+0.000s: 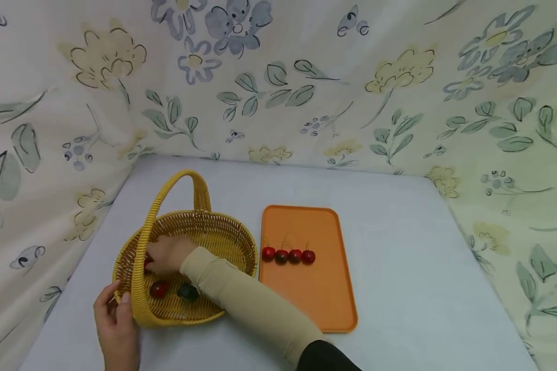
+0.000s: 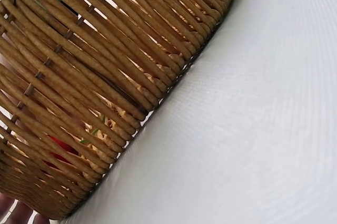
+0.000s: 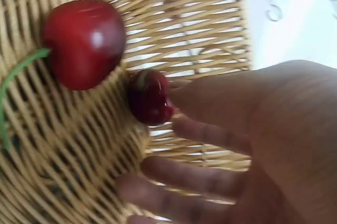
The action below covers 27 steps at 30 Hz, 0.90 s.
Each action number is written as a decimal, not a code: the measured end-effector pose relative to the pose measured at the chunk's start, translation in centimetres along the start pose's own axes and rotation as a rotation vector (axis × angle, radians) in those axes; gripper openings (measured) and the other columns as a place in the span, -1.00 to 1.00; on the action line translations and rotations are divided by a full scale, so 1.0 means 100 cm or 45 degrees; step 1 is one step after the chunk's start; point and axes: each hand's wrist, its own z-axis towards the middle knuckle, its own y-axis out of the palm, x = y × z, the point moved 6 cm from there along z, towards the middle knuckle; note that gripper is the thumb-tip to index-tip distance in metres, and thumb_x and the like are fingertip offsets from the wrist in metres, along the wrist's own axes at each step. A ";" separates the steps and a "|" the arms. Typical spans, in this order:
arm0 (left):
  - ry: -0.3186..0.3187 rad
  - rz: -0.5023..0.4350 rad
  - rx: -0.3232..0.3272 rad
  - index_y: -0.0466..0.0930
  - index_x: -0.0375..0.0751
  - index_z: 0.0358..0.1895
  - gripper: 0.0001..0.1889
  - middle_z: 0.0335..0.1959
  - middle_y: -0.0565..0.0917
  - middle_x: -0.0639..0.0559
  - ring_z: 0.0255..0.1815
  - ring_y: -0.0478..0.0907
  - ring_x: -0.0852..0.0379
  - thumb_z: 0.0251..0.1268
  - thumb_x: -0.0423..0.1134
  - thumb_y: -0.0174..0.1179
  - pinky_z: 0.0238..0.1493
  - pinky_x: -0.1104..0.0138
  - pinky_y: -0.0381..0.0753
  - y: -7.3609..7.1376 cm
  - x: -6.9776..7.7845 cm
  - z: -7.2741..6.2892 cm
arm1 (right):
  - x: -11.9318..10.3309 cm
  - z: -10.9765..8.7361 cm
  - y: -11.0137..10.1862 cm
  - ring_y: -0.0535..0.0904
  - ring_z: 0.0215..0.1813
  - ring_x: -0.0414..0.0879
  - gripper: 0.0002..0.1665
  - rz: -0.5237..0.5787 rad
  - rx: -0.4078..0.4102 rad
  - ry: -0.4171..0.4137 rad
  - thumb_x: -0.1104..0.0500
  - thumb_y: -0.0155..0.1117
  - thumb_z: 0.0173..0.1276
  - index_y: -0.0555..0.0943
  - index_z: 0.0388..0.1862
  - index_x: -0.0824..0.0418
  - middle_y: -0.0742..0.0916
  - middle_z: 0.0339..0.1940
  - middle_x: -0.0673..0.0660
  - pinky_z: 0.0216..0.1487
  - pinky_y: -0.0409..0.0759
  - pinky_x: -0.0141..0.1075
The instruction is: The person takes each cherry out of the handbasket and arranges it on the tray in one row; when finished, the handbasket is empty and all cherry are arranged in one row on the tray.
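My left hand grips the near left rim of a yellow woven basket with a tall handle. Its fingertips show at the lower left corner of the left wrist view. Inside the basket, my right hand pinches a dark red cherry between thumb and forefinger, close to the woven wall. The other fingers lie looser below it. Beside that cherry lies a larger red cherry with a green stem. A dark green lump, its kind unclear, sits near the right forearm, which hides part of the basket.
An orange tray stands to the right of the basket. A row of several cherries with stems lies across its middle. White cloth covers the table, and a flowered curtain hangs behind and at both sides.
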 end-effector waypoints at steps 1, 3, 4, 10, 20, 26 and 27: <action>0.001 0.001 0.018 0.28 0.12 0.32 -0.61 0.20 0.22 0.23 -0.01 0.29 0.29 0.48 -0.12 -0.06 -0.30 0.72 0.36 -0.001 -0.001 0.000 | -0.002 0.002 0.002 0.43 0.11 -0.41 -0.57 -0.016 -0.003 0.000 -0.19 0.01 0.43 0.40 0.24 -0.22 0.57 0.07 -0.25 -0.04 0.42 -0.52; 0.002 -0.028 0.052 0.31 0.10 0.31 -0.61 0.18 0.25 0.22 -0.02 0.31 0.30 0.47 -0.14 -0.05 -0.33 0.72 0.37 -0.003 -0.002 -0.001 | -0.004 0.005 0.005 0.37 0.22 -0.40 -0.54 -0.021 -0.013 -0.015 -0.20 0.00 0.44 0.38 0.28 -0.24 0.53 0.15 -0.25 0.03 0.40 -0.53; 0.001 -0.036 0.064 0.32 0.09 0.31 -0.61 0.18 0.26 0.22 -0.03 0.31 0.30 0.47 -0.15 -0.04 -0.33 0.73 0.37 -0.004 -0.002 -0.002 | -0.005 0.006 0.007 0.35 0.24 -0.40 -0.54 -0.021 -0.018 -0.024 -0.20 0.00 0.44 0.38 0.29 -0.26 0.52 0.17 -0.26 0.05 0.39 -0.53; 0.037 -0.001 0.092 0.32 0.05 0.32 -0.61 0.12 0.30 0.30 -0.06 0.33 0.36 0.47 -0.19 -0.06 -0.33 0.75 0.36 -0.001 0.003 -0.003 | -0.006 0.008 0.011 0.35 0.21 -0.43 -0.53 -0.044 -0.021 -0.057 -0.23 0.02 0.41 0.39 0.28 -0.31 0.54 0.12 -0.32 0.09 0.37 -0.55; 0.062 -0.101 0.069 0.33 0.01 0.31 -0.62 0.07 0.31 0.33 -0.12 0.36 0.35 0.47 -0.25 -0.08 -0.38 0.74 0.39 0.001 0.008 -0.004 | -0.003 0.005 0.007 0.37 0.05 -0.44 -0.63 -0.003 -0.022 -0.074 -0.19 0.08 0.40 0.46 0.17 -0.31 0.55 0.00 -0.31 -0.02 0.38 -0.56; 0.075 -0.105 0.079 0.33 0.00 0.31 -0.61 0.08 0.33 0.32 -0.11 0.36 0.35 0.47 -0.25 -0.07 -0.37 0.74 0.39 0.000 0.006 -0.004 | 0.003 -0.001 -0.001 0.39 -0.17 -0.38 -0.79 0.005 0.042 -0.070 -0.13 0.12 0.40 0.42 -0.10 -0.11 0.46 -0.19 -0.20 -0.21 0.34 -0.52; 0.087 -0.104 0.082 0.34 -0.02 0.31 -0.61 0.07 0.33 0.32 -0.11 0.36 0.35 0.46 -0.26 -0.07 -0.36 0.74 0.39 0.000 0.006 -0.004 | 0.003 -0.003 -0.004 0.39 -0.20 -0.37 -0.80 -0.016 0.059 -0.078 -0.11 0.12 0.40 0.41 -0.13 -0.08 0.46 -0.23 -0.18 -0.23 0.34 -0.52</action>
